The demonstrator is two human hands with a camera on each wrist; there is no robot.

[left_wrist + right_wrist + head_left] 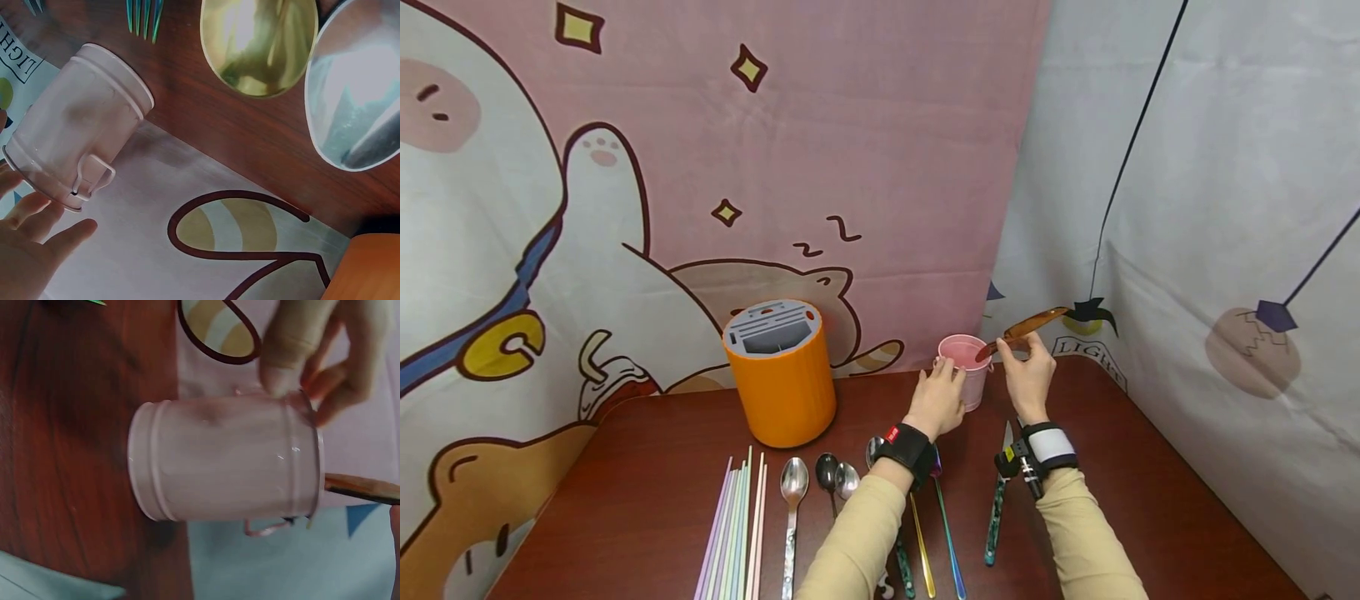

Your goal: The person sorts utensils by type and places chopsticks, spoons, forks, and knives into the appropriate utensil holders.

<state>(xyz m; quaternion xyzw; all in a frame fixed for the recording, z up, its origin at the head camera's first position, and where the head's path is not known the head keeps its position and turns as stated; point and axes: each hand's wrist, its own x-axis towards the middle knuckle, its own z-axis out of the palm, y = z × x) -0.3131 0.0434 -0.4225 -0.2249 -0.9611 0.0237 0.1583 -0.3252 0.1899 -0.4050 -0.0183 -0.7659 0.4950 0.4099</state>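
The small pink bucket (973,387) with handle loops stands upright at the table's back edge. At its left front rim, my left hand (938,396) pinches the edge; the thumb and fingers straddle the rim in the right wrist view. My right hand (1030,375), right of the bucket, holds a long glossy brown utensil (1037,321) by its middle. Its narrow lower end slants over the bucket's mouth; its other end points up and right. In the right wrist view the brown utensil (362,487) meets the rim. Its exact kind is unclear.
An orange cylindrical holder (786,400) with a slotted grey top stands at the back left. Pastel chopsticks (737,525), a silver spoon (793,483), a dark spoon (827,475) and other cutlery lie along the front. A knife (995,517) with a green handle lies near my right wrist.
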